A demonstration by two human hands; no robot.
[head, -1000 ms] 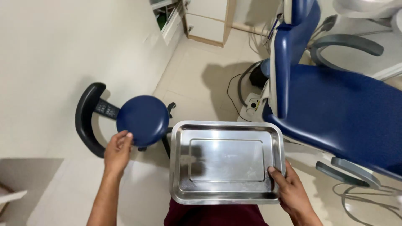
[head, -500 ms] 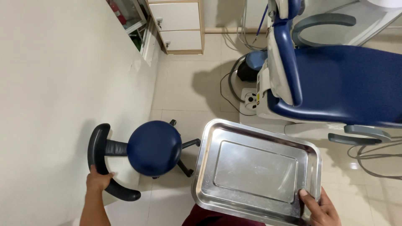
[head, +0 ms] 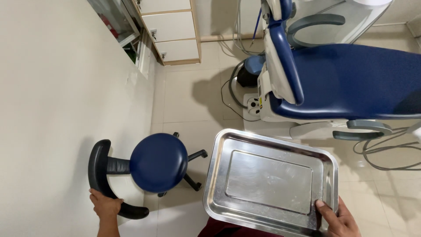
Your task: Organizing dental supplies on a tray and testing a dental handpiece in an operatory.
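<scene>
Rightward, steel tray [head: 272,184] in right hand [head: 337,221].

We hold a rectangular stainless steel tray [head: 272,182] in the right hand [head: 340,219], thumb over its rim at 5 o'clock; tray empty and tilted. Left hand [head: 105,206] grips the curved black backrest [head: 100,175] of a blue round stool [head: 158,162] at 8 o'clock. Blue dental chair [head: 346,81] at 2 o'clock. White drawer cabinet [head: 173,28] at 11 o'clock, against the wall.
</scene>
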